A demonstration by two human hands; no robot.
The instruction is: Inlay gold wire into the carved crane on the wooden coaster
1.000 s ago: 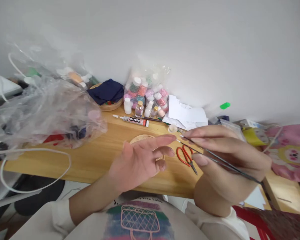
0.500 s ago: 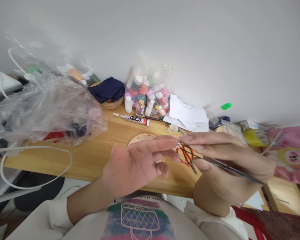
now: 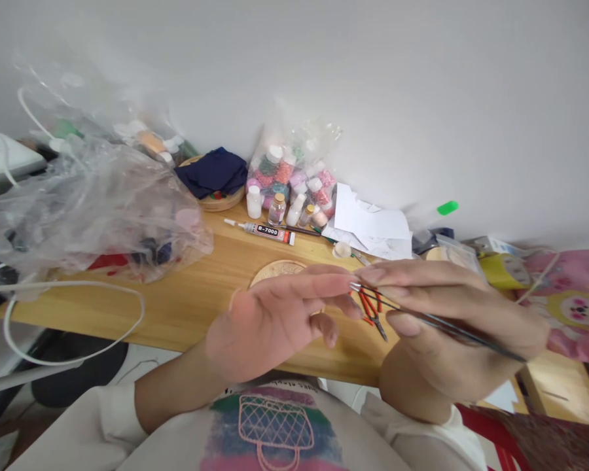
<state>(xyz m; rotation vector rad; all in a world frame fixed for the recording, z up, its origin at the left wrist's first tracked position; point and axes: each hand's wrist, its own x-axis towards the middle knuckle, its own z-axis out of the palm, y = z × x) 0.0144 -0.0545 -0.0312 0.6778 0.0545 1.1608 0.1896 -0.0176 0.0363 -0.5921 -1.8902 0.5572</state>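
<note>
My left hand (image 3: pixel 275 320) is turned palm up over the desk, its index finger stretched out and the other fingers partly curled. Dark tweezers (image 3: pixel 451 326) are pinched in my right hand (image 3: pixel 456 327). Their tips touch or nearly touch the tip of my left index finger; whether something tiny sits between them is too small to tell. Below the tips, orange-handled pliers (image 3: pixel 372 311) lie on the desk. Partly hidden behind my left hand is a round wooden disc (image 3: pixel 277 269).
On the wooden desk (image 3: pixel 177 314) are a glue tube (image 3: pixel 265 231), small bottles (image 3: pixel 277 210), bags of coloured bead jars (image 3: pixel 279 171) and white papers (image 3: pixel 370 222). Crumpled plastic bags (image 3: pixel 88 209) and a white cable (image 3: pixel 140 314) lie left; a pink bag (image 3: pixel 574 301) is right.
The tweezer tips have drawn together, closer to my left index fingertip. Both hands have shifted slightly to the right in view.
</note>
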